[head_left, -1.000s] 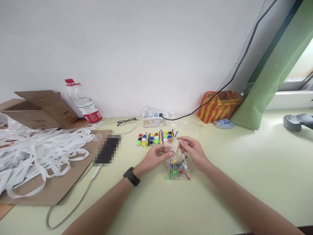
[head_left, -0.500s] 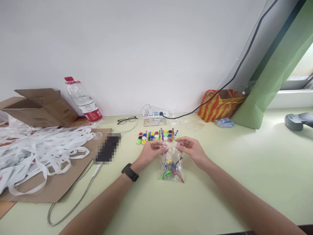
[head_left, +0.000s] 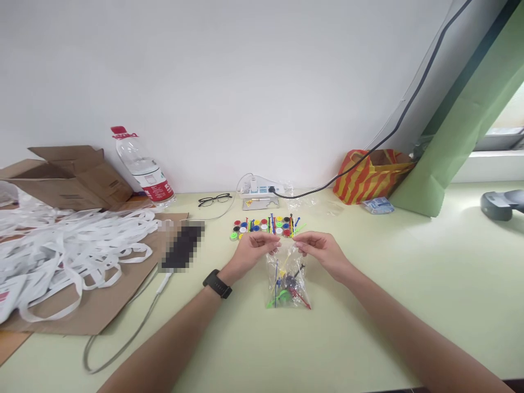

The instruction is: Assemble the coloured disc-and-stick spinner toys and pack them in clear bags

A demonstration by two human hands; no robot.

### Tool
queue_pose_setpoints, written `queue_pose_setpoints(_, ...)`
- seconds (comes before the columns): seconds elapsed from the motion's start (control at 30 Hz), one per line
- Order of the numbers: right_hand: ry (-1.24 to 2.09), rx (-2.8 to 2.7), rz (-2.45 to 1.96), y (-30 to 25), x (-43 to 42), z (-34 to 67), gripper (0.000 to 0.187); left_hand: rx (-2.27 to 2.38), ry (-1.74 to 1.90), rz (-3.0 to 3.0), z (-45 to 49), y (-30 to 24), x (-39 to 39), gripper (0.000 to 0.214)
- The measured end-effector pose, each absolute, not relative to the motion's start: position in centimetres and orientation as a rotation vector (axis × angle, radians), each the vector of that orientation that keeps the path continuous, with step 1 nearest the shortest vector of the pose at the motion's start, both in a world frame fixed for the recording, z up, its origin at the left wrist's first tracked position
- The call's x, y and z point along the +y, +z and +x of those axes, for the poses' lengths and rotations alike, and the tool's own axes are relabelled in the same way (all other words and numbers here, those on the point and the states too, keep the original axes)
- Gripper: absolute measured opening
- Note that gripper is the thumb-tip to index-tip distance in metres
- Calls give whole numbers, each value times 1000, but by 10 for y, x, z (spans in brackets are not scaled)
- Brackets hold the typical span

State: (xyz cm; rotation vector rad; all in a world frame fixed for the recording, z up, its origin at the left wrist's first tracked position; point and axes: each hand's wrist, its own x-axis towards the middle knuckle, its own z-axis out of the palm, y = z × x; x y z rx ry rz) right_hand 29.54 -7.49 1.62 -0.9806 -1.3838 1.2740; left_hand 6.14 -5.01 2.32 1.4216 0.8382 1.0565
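A clear plastic bag (head_left: 289,281) hangs between my two hands, its top edge pinched on both sides. Inside it are small coloured plastic sticks and round pieces in green, red, blue, yellow and black. My left hand (head_left: 254,251), with a black watch on the wrist, is closed on the bag's top left corner. Closed on the top right corner is my right hand (head_left: 323,252). Just beyond the hands, several coloured discs (head_left: 264,224) and thin plastic sticks (head_left: 272,221) lie in groups on the table; my left hand covers some of them.
Along the wall stand a cardboard box (head_left: 67,183), a tilted bottle (head_left: 149,177), glasses (head_left: 215,200), a power strip (head_left: 260,188) and a striped bag (head_left: 368,177). White straps (head_left: 82,251) lie on cardboard at left, near a blurred dark device (head_left: 183,245). A scanner-like device (head_left: 497,206) sits far right.
The clear bag hangs slightly lower and its top looks spread a little more evenly between my hands. The view has shifted slightly; both hands keep their pinch.
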Motion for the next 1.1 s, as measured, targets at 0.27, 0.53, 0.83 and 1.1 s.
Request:
queue_pose_setpoints(0.27, 1255, -1423, -960, 19, -75, 300, 22, 797, 1006, 1432, 57, 25, -50, 39)
queue_pose_setpoints(0.53, 1233, -1450, -922, 19, -74, 301, 17, 821, 1040, 1460, 59, 25, -51, 28)
queue_pose_setpoints(0.83, 1186, -1488, -897, 20, -74, 303, 17, 789, 1027, 1419, 58, 26, -51, 16)
queue_pose_setpoints(1.1, 1124, -1550, -868, 24, -78, 300, 29, 832, 962, 1307, 69, 19, -57, 40)
